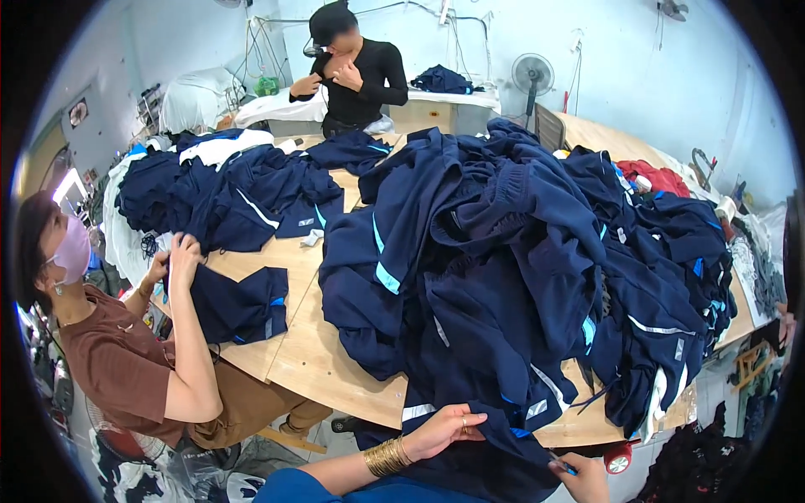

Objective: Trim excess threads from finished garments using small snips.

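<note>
Gold bangles ring the wrist of my left hand (444, 432), which lies at the table's near edge with its fingers closed on a navy garment (495, 465). The cloth hangs off the table toward me; light grey and bright blue trim shows near its upper part. At the lower right, my right hand (583, 479) is closed around a small tool (563, 467) with a metal tip and a blue part. Its exact kind is too small to tell. The tool's tip is close to the garment's right edge; whether they touch I cannot tell.
A tall heap of navy garments (503, 243) rises just ahead of me, with more piles at left (226, 184) and right (662, 293). To the left, a masked co-worker (117, 335) handles navy shorts (239, 306). Another person (352, 75) stands across the wooden table (314, 356).
</note>
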Tool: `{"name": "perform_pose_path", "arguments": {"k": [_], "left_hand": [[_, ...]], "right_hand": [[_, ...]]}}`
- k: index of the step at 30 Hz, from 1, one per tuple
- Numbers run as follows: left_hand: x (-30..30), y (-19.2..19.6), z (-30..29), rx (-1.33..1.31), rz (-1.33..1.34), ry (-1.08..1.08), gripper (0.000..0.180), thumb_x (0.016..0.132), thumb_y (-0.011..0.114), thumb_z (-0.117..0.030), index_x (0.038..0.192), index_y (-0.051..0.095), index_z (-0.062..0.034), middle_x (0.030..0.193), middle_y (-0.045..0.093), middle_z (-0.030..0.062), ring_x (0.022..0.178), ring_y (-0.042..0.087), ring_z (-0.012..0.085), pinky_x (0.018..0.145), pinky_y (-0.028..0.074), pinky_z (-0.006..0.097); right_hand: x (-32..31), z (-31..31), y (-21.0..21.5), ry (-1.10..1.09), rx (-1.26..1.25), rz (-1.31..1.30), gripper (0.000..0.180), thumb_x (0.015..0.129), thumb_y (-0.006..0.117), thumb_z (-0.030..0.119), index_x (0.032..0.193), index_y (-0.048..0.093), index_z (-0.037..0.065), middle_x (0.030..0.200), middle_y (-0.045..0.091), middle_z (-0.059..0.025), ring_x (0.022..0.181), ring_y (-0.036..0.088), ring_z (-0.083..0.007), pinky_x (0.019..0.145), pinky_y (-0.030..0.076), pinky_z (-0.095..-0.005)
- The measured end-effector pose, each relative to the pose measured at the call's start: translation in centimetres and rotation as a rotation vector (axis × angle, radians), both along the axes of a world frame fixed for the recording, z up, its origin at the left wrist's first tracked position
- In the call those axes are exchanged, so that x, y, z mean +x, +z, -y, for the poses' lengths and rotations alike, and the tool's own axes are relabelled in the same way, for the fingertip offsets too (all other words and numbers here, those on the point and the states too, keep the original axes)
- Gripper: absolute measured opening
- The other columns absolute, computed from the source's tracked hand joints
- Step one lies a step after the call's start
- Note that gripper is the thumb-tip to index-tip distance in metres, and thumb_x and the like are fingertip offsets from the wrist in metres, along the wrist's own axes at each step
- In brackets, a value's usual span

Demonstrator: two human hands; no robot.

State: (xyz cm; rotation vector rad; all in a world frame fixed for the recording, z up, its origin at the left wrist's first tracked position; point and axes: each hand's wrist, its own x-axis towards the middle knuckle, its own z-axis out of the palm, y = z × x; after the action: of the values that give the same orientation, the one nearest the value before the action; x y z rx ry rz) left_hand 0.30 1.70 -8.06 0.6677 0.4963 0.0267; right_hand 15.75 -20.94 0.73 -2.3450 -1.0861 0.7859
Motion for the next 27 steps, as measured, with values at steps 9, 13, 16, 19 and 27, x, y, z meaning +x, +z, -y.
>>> {"name": "perform_pose_path", "arguments": {"k": [9,13,16,19,27], "left_hand": [[-0.1,0.4,1.2,0.048,0.152,-0.112,0.019,0.089,0.05,-0.016,0.102,0.056,-0.0034,0.099,0.06,0.0015,0.09,0.056,0.0107,0.085,0.044,0.026],[-1.2,0.7,0.9,0.095,0.098,-0.131,0.02,0.088,0.052,-0.019,0.102,0.056,-0.0054,0.097,0.06,-0.0004,0.088,0.055,0.0086,0.081,0.043,0.024],[-2.7,0.7,0.5,0.146,0.05,-0.13,0.019,0.087,0.052,-0.018,0.1,0.056,-0.0058,0.094,0.06,-0.0009,0.085,0.055,0.0073,0.077,0.043,0.022],[-2.4,1.1,0.8,0.066,0.112,-0.201,0.016,0.088,0.051,-0.018,0.097,0.057,-0.0055,0.092,0.06,-0.0018,0.086,0.055,0.0061,0.077,0.043,0.021],[-5.9,2.7,-0.9,0.245,-0.083,-0.039,0.019,0.089,0.049,-0.019,0.091,0.059,-0.0026,0.089,0.06,0.0015,0.08,0.055,0.0082,0.073,0.043,0.021]], "right_hand": [[0.2,-0.1,-5.0,0.029,-0.106,0.009,0.019,0.071,0.063,0.021,0.08,0.061,0.004,0.067,0.055,-0.016,0.061,0.053,-0.0326,0.057,0.043,-0.0357],[0.0,0.4,-5.7,-0.231,0.179,0.322,0.014,0.061,0.067,0.007,0.07,0.059,0.0,0.07,0.062,-0.0128,0.064,0.061,-0.0246,0.059,0.045,-0.0283],[0.4,0.4,-8.1,-0.464,0.255,0.028,0.017,0.064,0.068,0.009,0.072,0.059,-0.002,0.074,0.062,-0.0124,0.069,0.06,-0.019,0.063,0.045,-0.0285],[-2.2,-1.0,-10.2,-0.379,0.358,-0.201,0.041,0.065,0.075,0.02,0.095,0.058,-0.003,0.077,0.063,-0.0086,0.072,0.059,-0.0149,0.066,0.045,-0.0266],[-0.9,-0.6,-8.5,-0.578,0.389,-0.452,0.015,0.075,0.066,0.018,0.075,0.061,0.004,0.057,0.052,0.0023,0.049,0.045,-0.0053,0.045,0.034,-0.0219]]}}
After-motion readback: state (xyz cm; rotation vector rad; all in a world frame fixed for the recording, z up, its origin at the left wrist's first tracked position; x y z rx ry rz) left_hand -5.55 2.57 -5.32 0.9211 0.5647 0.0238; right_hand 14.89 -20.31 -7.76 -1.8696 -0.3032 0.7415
